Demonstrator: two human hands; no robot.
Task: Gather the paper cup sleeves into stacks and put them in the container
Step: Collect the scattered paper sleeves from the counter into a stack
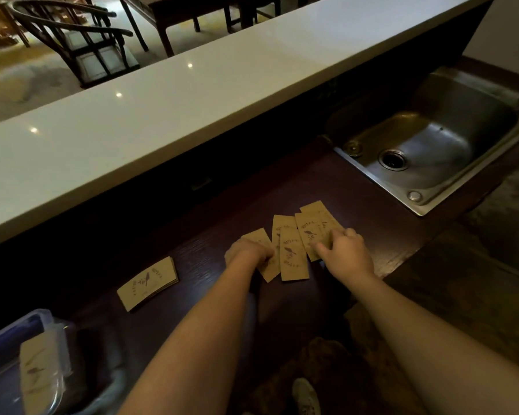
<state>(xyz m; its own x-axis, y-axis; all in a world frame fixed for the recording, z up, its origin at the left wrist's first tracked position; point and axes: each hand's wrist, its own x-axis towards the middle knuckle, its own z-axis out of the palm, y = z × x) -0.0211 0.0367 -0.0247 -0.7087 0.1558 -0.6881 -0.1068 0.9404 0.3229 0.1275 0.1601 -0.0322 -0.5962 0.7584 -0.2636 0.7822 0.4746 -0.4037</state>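
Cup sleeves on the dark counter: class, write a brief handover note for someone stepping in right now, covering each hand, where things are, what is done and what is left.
Left hand: flat on the loose sleeves, no clear grip.
Right hand: fingers pressing the right side of the same fanned sleeves.
Placement: one neat stack lies on the counter to the left; the container, near left, already holds sleeves.
Done: one stack made, some sleeves boxed.
Left: square up the loose sleeves, then put both stacks in the container.

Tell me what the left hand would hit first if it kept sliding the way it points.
Probably the upright tan paper sleeve lying flat just beyond the left hand, which already rests on another sleeve; depth is unclear.
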